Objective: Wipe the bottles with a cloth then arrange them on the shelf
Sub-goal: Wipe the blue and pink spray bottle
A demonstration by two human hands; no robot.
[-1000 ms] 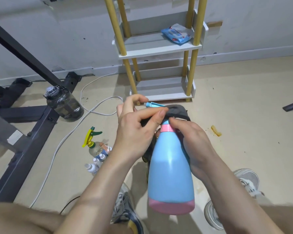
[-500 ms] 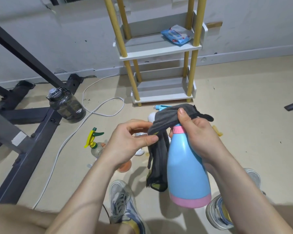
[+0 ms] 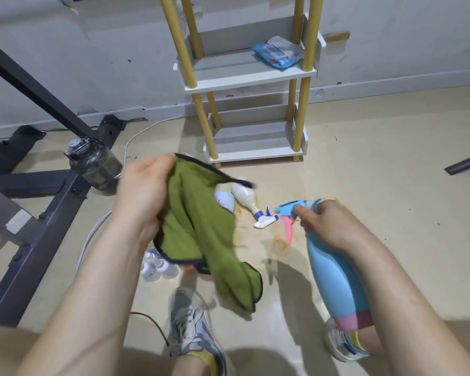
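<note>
My left hand point(image 3: 143, 196) grips a green cloth with a dark edge point(image 3: 201, 234), which hangs open in the air over the floor. My right hand point(image 3: 329, 226) holds the neck of a light blue spray bottle with a pink base point(image 3: 337, 278), tilted, its blue and pink trigger pointing left. The cloth and the bottle are apart. On the floor lie a white spray bottle point(image 3: 248, 203) and, partly behind the cloth, another white bottle point(image 3: 224, 199). Small clear bottles point(image 3: 158, 267) stand near my left forearm. The white shelf with yellow posts point(image 3: 253, 77) stands against the wall.
A blue wipes pack point(image 3: 277, 52) lies on the shelf's upper board. A dark water jug point(image 3: 95, 164) rests by a black metal frame point(image 3: 38, 213) at left. A white cable point(image 3: 92, 234) runs across the floor. My shoes point(image 3: 193, 329) are below.
My left hand pulled the cloth off the blue bottle's top and moved it left, showing its green side. My right hand carried the bottle down and to the right.
</note>
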